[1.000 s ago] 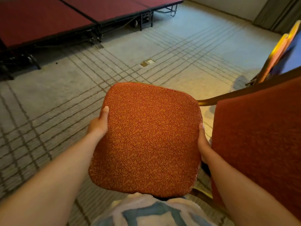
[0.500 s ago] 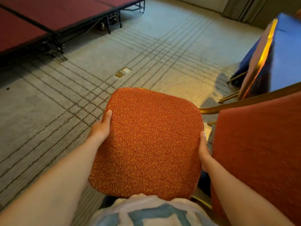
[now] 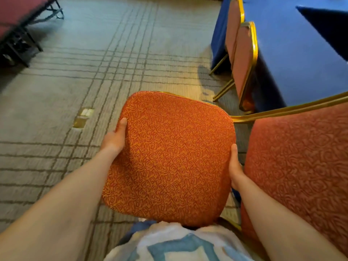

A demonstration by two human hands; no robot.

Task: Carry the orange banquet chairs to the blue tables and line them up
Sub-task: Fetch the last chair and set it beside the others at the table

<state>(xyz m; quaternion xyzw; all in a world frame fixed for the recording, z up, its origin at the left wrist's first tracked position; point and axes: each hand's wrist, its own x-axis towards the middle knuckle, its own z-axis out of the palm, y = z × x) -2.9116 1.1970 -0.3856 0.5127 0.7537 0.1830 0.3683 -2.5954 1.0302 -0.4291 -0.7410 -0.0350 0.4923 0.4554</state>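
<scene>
— Orange chair point(image 3: 167, 159), location?
— I see it held just in front of the person's shirt point(image 3: 178, 243), above the grey carpet point(image 3: 94, 63), patterned seat facing up. Its backrest point(image 3: 301, 166) fills the right edge, gold-framed.
— Hands?
— Left hand point(image 3: 114, 137) grasps the seat's left edge, thumb on top. Right hand point(image 3: 235, 168) grasps the right edge, thumb on top too. The fingers go under the cushion, hidden, so probably curled beneath.
— Tables?
— Blue table point(image 3: 301, 53) at upper right. Nearer chair point(image 3: 244, 59) and farther chair point(image 3: 232, 25) stand in line against its side. The held one is near them, not touching.
— Anything else?
— Red stage platform point(image 3: 15, 10) at upper left. Brass floor box point(image 3: 82, 117) left of the seat.
</scene>
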